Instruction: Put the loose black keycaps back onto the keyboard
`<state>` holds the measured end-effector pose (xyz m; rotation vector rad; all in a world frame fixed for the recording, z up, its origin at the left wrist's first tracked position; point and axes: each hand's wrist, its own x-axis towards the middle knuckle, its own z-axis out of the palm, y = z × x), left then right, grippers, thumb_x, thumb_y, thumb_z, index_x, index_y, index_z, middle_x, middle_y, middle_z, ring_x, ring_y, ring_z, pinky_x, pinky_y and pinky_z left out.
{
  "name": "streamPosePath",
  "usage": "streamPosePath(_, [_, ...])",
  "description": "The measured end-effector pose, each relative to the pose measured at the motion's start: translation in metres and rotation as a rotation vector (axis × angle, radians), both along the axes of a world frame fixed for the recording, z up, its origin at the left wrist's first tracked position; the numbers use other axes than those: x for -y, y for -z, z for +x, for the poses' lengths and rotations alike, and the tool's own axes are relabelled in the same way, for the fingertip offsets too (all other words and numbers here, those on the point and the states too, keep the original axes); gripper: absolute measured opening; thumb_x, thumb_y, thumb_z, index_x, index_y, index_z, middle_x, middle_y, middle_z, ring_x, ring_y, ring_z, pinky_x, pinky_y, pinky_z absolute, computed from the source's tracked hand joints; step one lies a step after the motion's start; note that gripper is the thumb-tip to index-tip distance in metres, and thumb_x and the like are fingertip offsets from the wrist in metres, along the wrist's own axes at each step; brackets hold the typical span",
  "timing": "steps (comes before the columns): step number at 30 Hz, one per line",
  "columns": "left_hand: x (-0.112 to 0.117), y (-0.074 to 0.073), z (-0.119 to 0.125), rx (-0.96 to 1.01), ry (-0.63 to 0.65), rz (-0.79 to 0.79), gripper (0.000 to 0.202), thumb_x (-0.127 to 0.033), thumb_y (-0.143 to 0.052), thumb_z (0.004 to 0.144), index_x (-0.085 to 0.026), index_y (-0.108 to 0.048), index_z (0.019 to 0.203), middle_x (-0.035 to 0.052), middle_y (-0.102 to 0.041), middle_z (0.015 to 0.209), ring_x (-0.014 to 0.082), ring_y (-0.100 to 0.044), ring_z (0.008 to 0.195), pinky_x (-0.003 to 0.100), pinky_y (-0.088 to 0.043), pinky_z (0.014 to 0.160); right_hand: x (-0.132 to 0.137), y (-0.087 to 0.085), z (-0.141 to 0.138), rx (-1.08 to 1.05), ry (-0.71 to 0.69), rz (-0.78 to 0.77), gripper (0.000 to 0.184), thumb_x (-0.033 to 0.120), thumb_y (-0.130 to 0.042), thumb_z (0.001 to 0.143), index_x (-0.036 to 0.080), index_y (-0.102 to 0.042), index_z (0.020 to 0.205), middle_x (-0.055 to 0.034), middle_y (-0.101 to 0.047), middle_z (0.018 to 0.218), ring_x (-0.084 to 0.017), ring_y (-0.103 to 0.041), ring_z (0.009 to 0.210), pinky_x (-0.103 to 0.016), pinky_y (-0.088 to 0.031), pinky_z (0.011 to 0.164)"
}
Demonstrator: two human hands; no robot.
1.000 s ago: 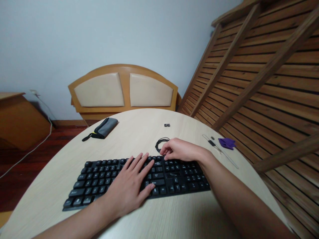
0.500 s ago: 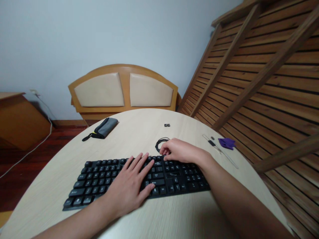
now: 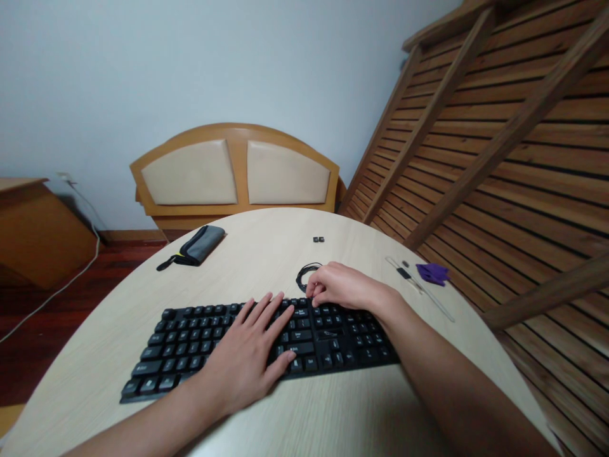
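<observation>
A black keyboard (image 3: 190,336) lies at an angle on the table, its keys facing up. My left hand (image 3: 250,355) rests flat across its middle keys with the fingers spread. At the upper edge, right of the middle, my right hand (image 3: 340,285) is closed in a pinch over the top row of keys. Whatever sits between those fingertips is hidden. A coiled black cable (image 3: 301,279) lies just behind the keyboard, partly covered by my right hand. Two small black keycaps (image 3: 318,240) sit side by side farther back.
On the round table (image 3: 266,254), a grey zip pouch (image 3: 204,244) lies at the back left. To the right are a thin wire tool with a black middle (image 3: 404,273), a thin rod (image 3: 438,303) and a purple cloth (image 3: 432,273). A slatted wooden frame (image 3: 499,158) leans along the right.
My right hand has shifted very slightly at the keyboard's upper edge, still pinched. My left hand and the keyboard stay in place.
</observation>
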<state>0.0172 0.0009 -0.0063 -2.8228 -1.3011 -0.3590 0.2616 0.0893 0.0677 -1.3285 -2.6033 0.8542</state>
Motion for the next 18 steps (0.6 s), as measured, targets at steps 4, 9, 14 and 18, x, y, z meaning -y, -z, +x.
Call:
streamPosePath(4, [0.0003, -0.0014, 0.0005, 0.003, 0.003, -0.006, 0.065, -0.059, -0.039, 0.103, -0.024, -0.035, 0.157, 0.0101, -0.029, 0.165, 0.0335, -0.031, 0.149, 0.057, -0.028, 0.119, 0.0005, -0.0012, 0.0027, 0.029, -0.025, 0.028, 0.017, 0.011, -0.07, 0.08, 0.019, -0.078, 0.093, -0.0033, -0.079, 0.087, -0.018, -0.072, 0.082, -0.024, -0.048, 0.072])
streamPosePath(9, [0.0, -0.0001, 0.0003, 0.022, 0.005, 0.001, 0.064, -0.059, -0.04, 0.103, -0.025, -0.035, 0.157, 0.0096, -0.028, 0.165, 0.0331, -0.03, 0.15, 0.057, -0.027, 0.12, 0.0053, -0.0037, -0.0016, 0.11, -0.025, 0.106, 0.02, 0.008, -0.068, 0.079, 0.02, -0.079, 0.092, -0.0035, -0.079, 0.087, -0.018, -0.072, 0.08, -0.024, -0.046, 0.07])
streamPosePath(14, [-0.0003, -0.0005, 0.0006, 0.008, 0.001, -0.008, 0.065, -0.059, -0.04, 0.102, -0.024, -0.035, 0.157, 0.0099, -0.028, 0.165, 0.0331, -0.031, 0.15, 0.057, -0.027, 0.12, 0.0081, -0.0044, -0.0055, 0.165, -0.052, 0.199, 0.024, 0.006, -0.063, 0.08, 0.021, -0.08, 0.09, -0.0044, -0.079, 0.086, -0.019, -0.071, 0.079, -0.025, -0.045, 0.069])
streamPosePath(18, [0.0, -0.0013, 0.001, 0.003, 0.0, -0.011, 0.065, -0.059, -0.039, 0.102, -0.024, -0.036, 0.157, 0.0105, -0.028, 0.165, 0.0333, -0.03, 0.15, 0.057, -0.028, 0.119, 0.0072, -0.0027, -0.0062, 0.138, -0.046, 0.176, 0.023, 0.008, -0.065, 0.079, 0.02, -0.08, 0.091, -0.0041, -0.079, 0.086, -0.019, -0.072, 0.08, -0.024, -0.046, 0.071])
